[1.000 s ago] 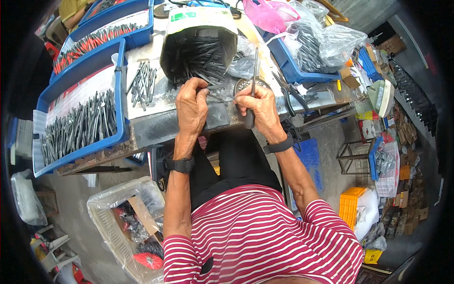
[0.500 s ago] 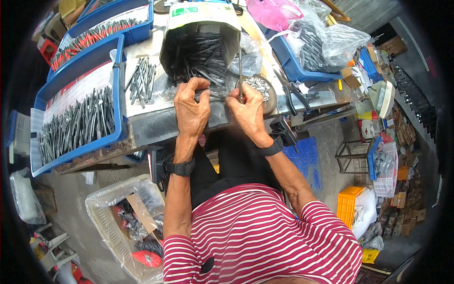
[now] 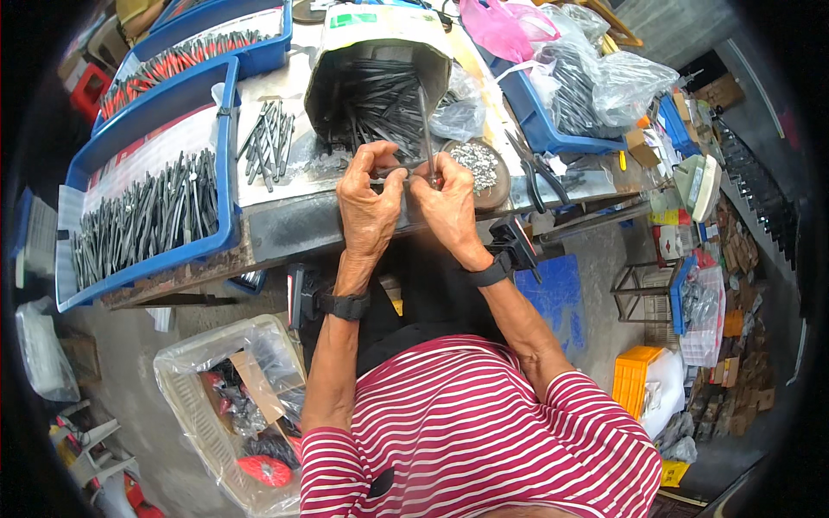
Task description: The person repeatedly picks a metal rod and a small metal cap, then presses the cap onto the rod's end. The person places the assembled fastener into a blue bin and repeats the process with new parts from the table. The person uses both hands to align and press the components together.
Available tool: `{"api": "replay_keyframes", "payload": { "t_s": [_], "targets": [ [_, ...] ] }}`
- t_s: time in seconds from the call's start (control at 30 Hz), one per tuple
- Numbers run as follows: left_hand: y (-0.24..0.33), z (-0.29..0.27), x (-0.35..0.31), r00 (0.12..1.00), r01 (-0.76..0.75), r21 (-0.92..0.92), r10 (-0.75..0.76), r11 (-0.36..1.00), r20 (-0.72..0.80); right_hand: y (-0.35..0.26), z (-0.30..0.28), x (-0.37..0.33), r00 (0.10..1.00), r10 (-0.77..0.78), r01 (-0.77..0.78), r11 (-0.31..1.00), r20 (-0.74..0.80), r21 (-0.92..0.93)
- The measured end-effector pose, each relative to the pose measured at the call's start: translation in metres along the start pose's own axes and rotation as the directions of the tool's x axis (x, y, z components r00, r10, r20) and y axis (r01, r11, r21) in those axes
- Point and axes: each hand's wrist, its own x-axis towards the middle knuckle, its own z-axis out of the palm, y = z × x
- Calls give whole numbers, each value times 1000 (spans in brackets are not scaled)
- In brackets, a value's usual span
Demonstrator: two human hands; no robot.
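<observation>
Over the table's front edge, my left hand (image 3: 371, 205) is closed, thumb and fingers pinching a slim dark strip that is mostly hidden. Close beside it my right hand (image 3: 446, 197) grips a thin metal rod (image 3: 427, 129), which stands up from the fingers. The fingertips of both hands nearly meet at the strip. Just beyond them lies an open container (image 3: 318, 91) on its side, its mouth toward me, filled with dark slim strips (image 3: 389, 95). A round dish of small silvery parts (image 3: 477, 166) sits right next to my right hand.
Blue trays (image 3: 226, 186) of upright dark and red-black pieces stand at left. Several loose strips (image 3: 266, 142) lie beside them. Pliers (image 3: 540, 177) rest at right, near a blue tray (image 3: 527, 104) with plastic-bagged strips. A plastic-lined crate (image 3: 186, 423) is on the floor at lower left.
My hands have drawn closer together, and the metal rod now leans with its top to the left. The whole view has shifted slightly.
</observation>
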Motion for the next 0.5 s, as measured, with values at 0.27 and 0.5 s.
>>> {"api": "replay_keyframes", "payload": {
  "t_s": [0.27,0.5],
  "targets": [
    [1,6,-1,997,-21,-47,18,999,-77,-5,-2,8,1000,-15,14,999,24,41],
    [-2,7,0,999,12,-116,-17,993,-49,-10,-8,13,974,187,-200,975,130,98]
  ]
}}
